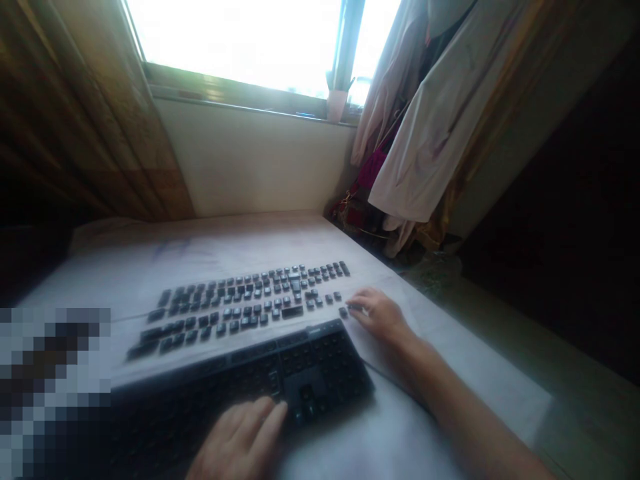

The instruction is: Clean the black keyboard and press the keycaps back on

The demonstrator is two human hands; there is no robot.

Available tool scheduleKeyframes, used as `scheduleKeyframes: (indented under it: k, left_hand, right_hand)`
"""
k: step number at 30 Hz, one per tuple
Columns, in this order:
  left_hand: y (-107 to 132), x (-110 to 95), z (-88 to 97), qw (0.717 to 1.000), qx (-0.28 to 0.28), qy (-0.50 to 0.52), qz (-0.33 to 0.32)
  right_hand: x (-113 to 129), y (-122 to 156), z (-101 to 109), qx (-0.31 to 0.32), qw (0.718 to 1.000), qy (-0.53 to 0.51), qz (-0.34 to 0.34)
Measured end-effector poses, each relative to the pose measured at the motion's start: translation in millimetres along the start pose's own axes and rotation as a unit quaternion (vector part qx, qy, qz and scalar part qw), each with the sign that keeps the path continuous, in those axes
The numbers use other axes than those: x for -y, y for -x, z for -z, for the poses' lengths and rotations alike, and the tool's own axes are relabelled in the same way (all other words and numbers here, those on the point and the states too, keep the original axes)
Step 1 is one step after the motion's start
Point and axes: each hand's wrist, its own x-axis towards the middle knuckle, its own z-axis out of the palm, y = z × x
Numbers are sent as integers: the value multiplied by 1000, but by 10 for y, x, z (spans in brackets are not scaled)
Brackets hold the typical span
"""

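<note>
A black keyboard lies at a slant on the bed-like white surface, its keycaps largely off and dark sockets showing. My left hand is closed, fingers together, against the keyboard's near part; its fingertips are partly hidden. Beyond the keyboard, loose black keycaps are spread in rows, with a long one among them. At the right end of these rows, my right hand pinches a small keycap at the white surface. Another keycap sits just left of its fingers.
A white sheet covers the surface, and a cable runs under my right forearm. Behind are a pale wall, a bright window and a small pot on the sill. Clothes hang at right, a curtain at left.
</note>
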Motion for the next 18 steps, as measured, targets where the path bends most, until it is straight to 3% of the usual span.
scheduleKeyframes:
  k: [6,18]
  left_hand:
    - [-83,-33,98,999,4,28,29]
    - [-255,-127,233,996,5,63,59]
  right_hand:
    - [15,-13,-153,26,997,61,32]
    - [5,32,-189,29,994,97,47]
